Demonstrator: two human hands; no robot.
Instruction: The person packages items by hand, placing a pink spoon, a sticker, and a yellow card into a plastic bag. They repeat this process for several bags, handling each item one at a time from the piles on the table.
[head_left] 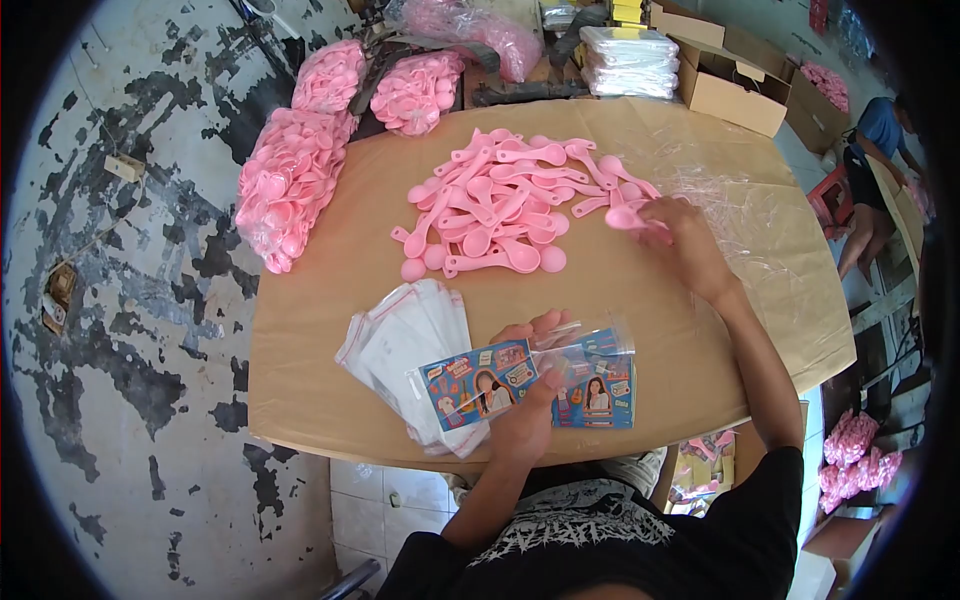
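My left hand [527, 410] is closed on a clear plastic bag with a blue printed card [470, 385] inside, low over the table's near edge. A second blue printed card [597, 385] lies just to its right, partly under clear plastic. My right hand [688, 245] pinches a pink measuring spoon [630, 218] at the right side of a heap of pink measuring spoons [495, 205]. Left of my left hand, a fanned stack of clear plastic bags [405, 345] lies on the table; my wrist hides its lower right corner.
Brown paper covers the table [330, 300]. Full bags of pink spoons [295, 185] line its far left edge. Plastic wrap scraps [725, 210] lie at right. At the back stand stacked clear packs [630, 65] and a cardboard box [735, 90]. Another person [875, 170] is at far right.
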